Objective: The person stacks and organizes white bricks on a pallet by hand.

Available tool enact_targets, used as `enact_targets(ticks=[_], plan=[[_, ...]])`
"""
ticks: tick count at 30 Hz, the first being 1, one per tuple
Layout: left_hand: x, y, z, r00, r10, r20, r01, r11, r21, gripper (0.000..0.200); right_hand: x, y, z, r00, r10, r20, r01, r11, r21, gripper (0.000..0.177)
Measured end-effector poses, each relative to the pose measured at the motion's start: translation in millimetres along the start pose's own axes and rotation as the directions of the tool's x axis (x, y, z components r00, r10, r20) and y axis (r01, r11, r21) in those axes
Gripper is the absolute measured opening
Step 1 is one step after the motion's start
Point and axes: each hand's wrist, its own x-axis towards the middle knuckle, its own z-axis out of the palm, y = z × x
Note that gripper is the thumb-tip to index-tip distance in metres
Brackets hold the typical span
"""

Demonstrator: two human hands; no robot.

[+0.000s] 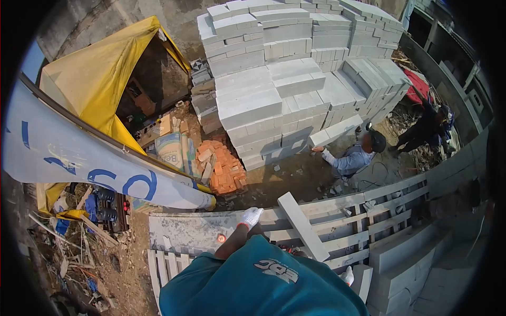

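My left hand (250, 217), in a white glove with a red cuff, is just left of a long pale block (303, 226) and apart from it. Its fingers look loosely extended, with nothing visible in them. The block lies at a slant over the slatted wooden pallets (337, 245). Low on the right, my right hand (347, 276), also white-gloved, shows only in part beside my teal shirt, close to another block (361, 282); its fingers are too hidden to read.
Beyond the pallets, a person (350, 158) in a cap reaches toward a block beside tall block stacks (250, 105). Another person (427, 126) is at the right. Orange bricks (226, 171), a yellow tarp (100, 63) and a white banner (84, 158) are leftward.
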Motion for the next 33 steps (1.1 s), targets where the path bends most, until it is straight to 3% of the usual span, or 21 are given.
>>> enact_targets(ticks=[2,4,6,7,10,11,14,16,17,18,20,22,24,26,28,30,32,33], plan=[[3,-30,-22,0.999,-0.052,0.008,0.052,0.996,-0.074,0.048,-1,9,32,0.996,0.075,-0.056,-0.074,0.997,0.032,0.069],[17,-89,-36,0.990,0.007,-0.138,-0.026,0.990,-0.136,0.050,-44,-4,100,0.992,0.029,-0.120,-0.038,0.996,-0.076,0.063],[30,-154,-47,0.889,-0.453,-0.069,0.381,0.815,-0.436,0.057,-76,-9,154,0.977,-0.055,-0.205,0.006,0.972,-0.234,0.056],[30,-184,-57,0.849,-0.527,-0.040,0.453,0.764,-0.460,0.058,-78,-5,170,0.969,-0.083,-0.233,0.013,0.958,-0.286,0.054],[-6,-204,-123,0.859,-0.509,-0.048,0.483,0.839,-0.250,0.060,-52,11,209,0.998,-0.060,0.012,0.062,0.978,-0.197,0.037],[-12,-209,-139,0.859,-0.511,-0.036,0.495,0.845,-0.201,0.061,-85,2,234,0.996,-0.086,-0.020,0.078,0.960,-0.269,0.037],[-9,-213,-181,0.860,-0.510,0.010,0.507,0.852,-0.133,0.055,-85,22,248,0.995,-0.078,-0.059,0.063,0.974,-0.220,0.035],[19,-222,-190,0.864,-0.497,0.077,0.500,0.829,-0.252,0.041,-88,39,240,0.998,-0.051,-0.047,0.044,0.989,-0.139,0.033],[37,-227,-189,0.859,-0.496,0.126,0.506,0.784,-0.360,0.036,-100,43,239,0.992,-0.067,-0.109,0.039,0.970,-0.239,0.035],[56,-229,-186,0.856,-0.485,0.178,0.504,0.711,-0.490,0.032,-98,54,231,0.988,-0.013,-0.152,-0.020,0.978,-0.209,0.035],[94,-212,-183,0.863,-0.446,0.238,0.490,0.620,-0.613,0.032,-110,67,218,0.980,-0.018,-0.199,-0.053,0.937,-0.345,0.037],[107,-139,-187,0.855,-0.485,0.184,0.498,0.671,-0.549,0.028,-130,64,214,0.953,0.078,-0.291,-0.166,0.943,-0.289,0.038],[118,-77,-188,0.903,-0.374,0.211,0.426,0.721,-0.546,0.023,-120,79,205,0.936,0.143,-0.321,-0.186,0.977,-0.108,0.037],[152,-55,-177,0.918,-0.299,0.260,0.393,0.777,-0.492,0.051,-118,82,203,0.930,0.081,-0.357,-0.143,0.978,-0.149,0.039],[146,-17,-175,0.954,-0.139,0.265,0.262,0.818,-0.513,0.052,-130,68,217,0.935,0.094,-0.342,-0.152,0.978,-0.146,0.040],[150,-3,-168,0.947,-0.090,0.309,0.234,0.852,-0.469,0.053,-121,63,231,0.945,0.091,-0.313,-0.139,0.981,-0.135,0.041],[144,4,-163,0.932,-0.087,0.351,0.217,0.911,-0.351,0.054,-107,69,237,0.962,-0.019,-0.273,0.032,0.999,0.044,0.044],[150,-4,-158,0.911,-0.117,0.396,0.237,0.934,-0.268,0.053,-107,69,240,0.966,-0.052,-0.254,0.058,0.998,0.018,0.042]])
